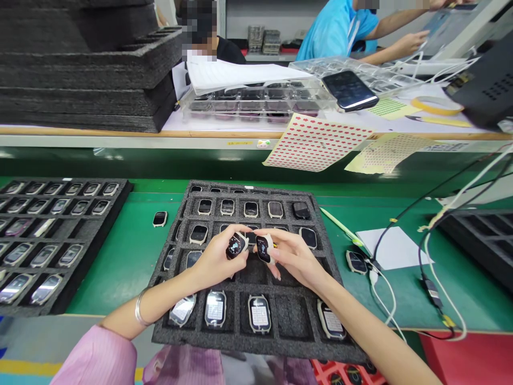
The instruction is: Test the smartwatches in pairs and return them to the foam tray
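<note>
My left hand (224,251) is closed around a smartwatch body (236,245) with a lit dark screen. Close beside it, my right hand (294,254) grips another smartwatch body (263,249), pale-cased, its screen lit and tilted to the left. Both hands hover over the middle of a black foam tray (276,346). Watch bodies without straps sit in its compartments; those in the front row, such as one watch (259,313), show bright white screens. One front compartment (295,316) holds no watch. My hands and forearms hide part of the middle rows.
Another foam tray of watches (116,214) lies at left, with a single watch (160,218) beside it. At right are a watch (356,262), white paper (395,247), a pen (340,226) and cables (427,256). Stacked foam trays (80,80) and a phone (349,90) occupy the shelf. Two co-workers sit beyond.
</note>
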`<action>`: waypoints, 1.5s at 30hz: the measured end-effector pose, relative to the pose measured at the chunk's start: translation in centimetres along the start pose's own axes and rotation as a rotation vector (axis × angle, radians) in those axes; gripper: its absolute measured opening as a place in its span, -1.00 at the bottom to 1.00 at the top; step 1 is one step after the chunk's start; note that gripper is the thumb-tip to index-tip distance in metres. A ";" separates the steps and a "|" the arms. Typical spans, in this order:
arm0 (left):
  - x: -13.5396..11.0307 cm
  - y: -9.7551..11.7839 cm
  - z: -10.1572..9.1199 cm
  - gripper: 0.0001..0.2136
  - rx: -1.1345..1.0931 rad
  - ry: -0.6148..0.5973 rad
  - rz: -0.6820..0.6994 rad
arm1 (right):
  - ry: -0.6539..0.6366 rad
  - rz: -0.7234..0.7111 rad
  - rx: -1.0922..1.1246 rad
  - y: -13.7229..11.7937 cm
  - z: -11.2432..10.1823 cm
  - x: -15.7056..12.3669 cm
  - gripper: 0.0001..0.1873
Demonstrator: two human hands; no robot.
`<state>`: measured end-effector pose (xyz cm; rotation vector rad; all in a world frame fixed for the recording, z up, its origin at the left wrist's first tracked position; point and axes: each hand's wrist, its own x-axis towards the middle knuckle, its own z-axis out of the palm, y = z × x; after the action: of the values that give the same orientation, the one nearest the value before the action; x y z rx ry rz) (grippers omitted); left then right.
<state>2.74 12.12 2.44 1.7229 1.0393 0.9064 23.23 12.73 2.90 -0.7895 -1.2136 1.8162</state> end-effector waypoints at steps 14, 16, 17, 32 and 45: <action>0.0 -0.2 0.0 -0.73 -0.010 0.008 -0.004 | -0.040 0.014 0.011 0.2 -0.3 0.1 -0.62; 0.0 -0.3 0.1 -0.73 -0.041 0.026 -0.021 | -0.043 0.032 0.057 0.2 -0.3 0.1 -0.58; 0.0 -0.4 0.1 -0.71 -0.085 0.027 -0.051 | -0.046 0.046 0.087 0.2 -0.4 0.1 -0.56; 0.5 -0.5 -0.3 -0.60 -0.825 0.019 -0.353 | 0.085 0.099 0.074 -0.3 -1.1 0.3 -0.48; 0.2 -0.9 -0.1 -0.65 -0.742 -0.054 -0.274 | 0.065 0.057 -0.015 -0.1 -0.9 0.2 -0.66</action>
<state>2.54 12.55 1.66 0.9558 0.7424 0.9075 23.92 13.28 2.67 -0.8929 -1.1746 1.8144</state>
